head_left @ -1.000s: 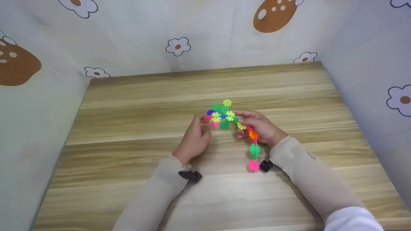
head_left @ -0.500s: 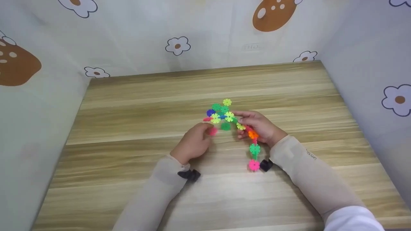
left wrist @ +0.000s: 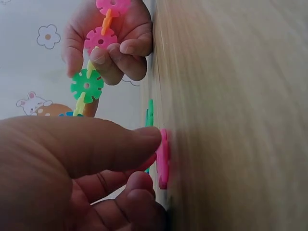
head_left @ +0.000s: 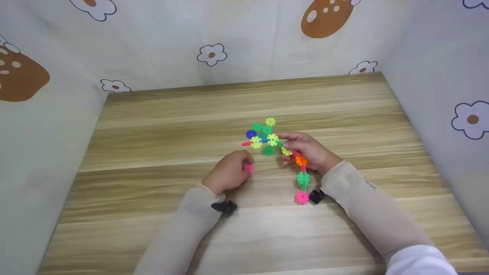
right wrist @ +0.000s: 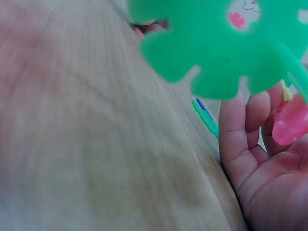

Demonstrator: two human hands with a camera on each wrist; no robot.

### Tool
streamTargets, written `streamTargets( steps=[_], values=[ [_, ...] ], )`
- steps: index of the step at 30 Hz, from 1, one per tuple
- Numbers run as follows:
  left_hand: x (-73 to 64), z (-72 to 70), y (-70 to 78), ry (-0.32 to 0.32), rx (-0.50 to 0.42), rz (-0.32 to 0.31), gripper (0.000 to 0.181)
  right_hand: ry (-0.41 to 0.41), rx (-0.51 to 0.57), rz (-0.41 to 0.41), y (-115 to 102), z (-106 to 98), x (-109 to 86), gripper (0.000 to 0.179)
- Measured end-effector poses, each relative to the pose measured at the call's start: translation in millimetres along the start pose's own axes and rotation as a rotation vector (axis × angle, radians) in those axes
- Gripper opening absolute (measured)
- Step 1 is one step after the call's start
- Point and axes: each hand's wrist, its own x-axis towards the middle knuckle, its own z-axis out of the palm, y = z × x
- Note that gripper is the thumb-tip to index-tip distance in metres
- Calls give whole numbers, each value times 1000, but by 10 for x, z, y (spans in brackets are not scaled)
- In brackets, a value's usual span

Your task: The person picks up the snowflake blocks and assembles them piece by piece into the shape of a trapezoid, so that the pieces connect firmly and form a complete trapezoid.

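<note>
My right hand [head_left: 311, 151] grips a chain of linked plastic snowflake discs [head_left: 301, 160] around its middle. One end of the chain reaches left to a pink-red disc [head_left: 246, 144]; the other hangs toward me, ending in a pink disc [head_left: 302, 197]. A green disc [right wrist: 216, 48] of it looms close in the right wrist view. My left hand [head_left: 228, 172] has a loose pink snowflake disc [left wrist: 163, 159] between thumb and curled fingers, low at the table surface. Part of that disc is hidden by the fingers.
Beyond the chain lie several loose discs: a yellow one [head_left: 270, 121], a green one [head_left: 257, 127] and a dark blue one [head_left: 251, 134]. Another green disc [head_left: 269, 151] lies between the hands. Patterned walls border the wooden table [head_left: 153, 126].
My left hand has left the chain's left end, reached the loose pink disc and drawn it toward me. The right hand still holds the chain in about the same place.
</note>
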Motion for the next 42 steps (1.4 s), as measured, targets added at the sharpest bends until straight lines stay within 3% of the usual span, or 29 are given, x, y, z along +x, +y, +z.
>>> streamTargets(
  steps=[6,12,15,21,24,27,35,38,42],
  values=[
    [-11,9,4,1,25,-10,16,0,7,4,-7,-2,-2,45],
    [-12,12,-4,7,50,-36,25,-8,7,3,-18,-1,-5,45],
    [-17,4,-3,-15,62,-55,21,-19,3,-3,-19,-3,-6,44],
    [-20,-23,1,-22,26,-63,17,-28,-7,-12,-13,-12,-5,44],
    [-16,-47,-18,-4,-71,-55,15,-11,-10,-8,1,-18,-2,46],
    [0,-66,-48,61,-229,-40,14,4,-6,-7,17,-28,-1,49],
    [49,-79,-37,405,-711,-80,15,11,11,-4,24,-26,9,51],
    [62,-73,-32,471,-810,-58,15,2,10,-3,19,-23,7,51],
    [66,-70,-27,493,-869,-30,14,-3,6,1,9,-18,3,50]
  ],
)
